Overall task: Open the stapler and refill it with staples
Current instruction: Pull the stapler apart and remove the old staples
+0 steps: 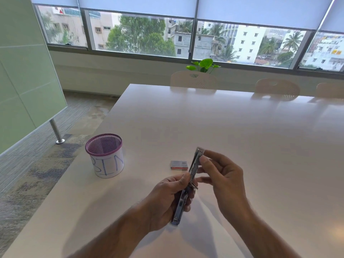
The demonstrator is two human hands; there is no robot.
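A metal stapler is held above the white table, swung open into one long line that runs from near me up and away. My left hand grips its lower half. My right hand pinches the upper half, the shiny staple channel, between thumb and fingers. A small grey and red staple box lies flat on the table just left of the stapler's upper end. Whether staples lie in the channel I cannot tell.
A purple mesh cup wrapped in paper marked "BIN" stands near the table's left edge. Beige chairs line the far side, with a green plant behind them. A glass partition stands at the left over carpet.
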